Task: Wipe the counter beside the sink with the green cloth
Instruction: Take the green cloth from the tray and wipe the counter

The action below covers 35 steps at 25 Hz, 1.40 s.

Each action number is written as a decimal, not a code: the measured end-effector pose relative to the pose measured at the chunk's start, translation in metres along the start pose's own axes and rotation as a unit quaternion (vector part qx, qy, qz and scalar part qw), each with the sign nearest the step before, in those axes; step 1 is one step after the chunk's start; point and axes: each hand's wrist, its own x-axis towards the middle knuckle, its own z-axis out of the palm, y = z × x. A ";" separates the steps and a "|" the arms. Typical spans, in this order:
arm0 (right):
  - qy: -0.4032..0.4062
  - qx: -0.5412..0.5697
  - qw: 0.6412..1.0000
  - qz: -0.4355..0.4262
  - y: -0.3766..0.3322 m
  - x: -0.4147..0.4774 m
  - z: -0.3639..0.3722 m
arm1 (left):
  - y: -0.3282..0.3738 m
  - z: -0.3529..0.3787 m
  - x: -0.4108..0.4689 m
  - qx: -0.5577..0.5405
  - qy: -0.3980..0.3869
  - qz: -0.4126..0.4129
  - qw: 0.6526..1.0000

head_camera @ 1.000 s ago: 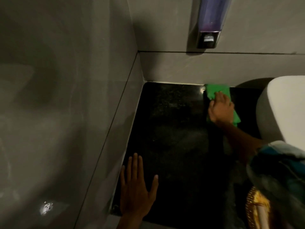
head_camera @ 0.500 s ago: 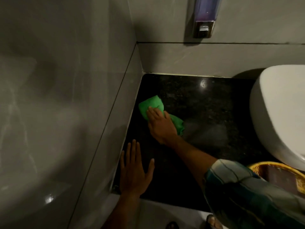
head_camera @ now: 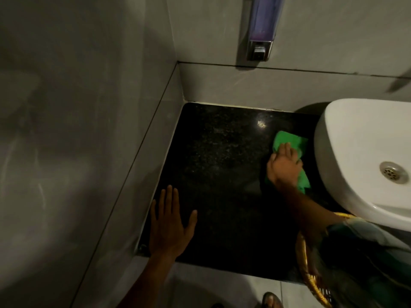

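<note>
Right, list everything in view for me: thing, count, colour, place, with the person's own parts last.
counter: one, black speckled, in the corner between two walls
green cloth: one, green, on the counter beside the sink
sink: one, white, right of the counter
drain: one, metal, in the sink bowl
soap dispenser: one, purple and chrome, on the back wall
wall tiles: grey, left and back
basket: one, golden yellow, below the sink, partly hidden
sleeve: one, dark patterned, lower right
left hand: flat on the counter's near left corner
right hand: pressing the cloth
</note>
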 end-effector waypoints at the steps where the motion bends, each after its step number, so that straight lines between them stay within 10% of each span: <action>1: -0.003 -0.007 0.999 -0.032 -0.018 -0.009 0.008 | -0.001 0.001 0.000 0.004 -0.001 0.003 1.000; 8: -0.130 0.008 0.911 -0.391 -0.113 -0.133 0.040 | -0.001 0.001 0.001 0.018 0.007 0.000 1.000; 16: 0.005 0.017 0.991 0.130 -0.003 -0.075 -0.013 | -0.027 0.001 -0.019 0.014 0.006 0.013 1.000; 19: 0.033 0.014 0.996 0.081 -0.036 -0.108 0.000 | -0.029 0.003 -0.017 -0.011 0.003 0.022 1.000; 25: -0.070 0.005 0.956 -0.285 -0.081 -0.185 0.016 | -0.019 -0.010 -0.018 -0.004 0.008 0.026 1.000; 31: -0.022 -0.003 0.997 0.068 -0.027 -0.115 0.000 | -0.027 0.001 -0.015 -0.034 0.000 0.025 0.999; 35: -0.035 0.041 0.992 -0.116 -0.057 -0.201 0.011 | -0.034 0.005 -0.012 -0.041 -0.003 0.021 0.999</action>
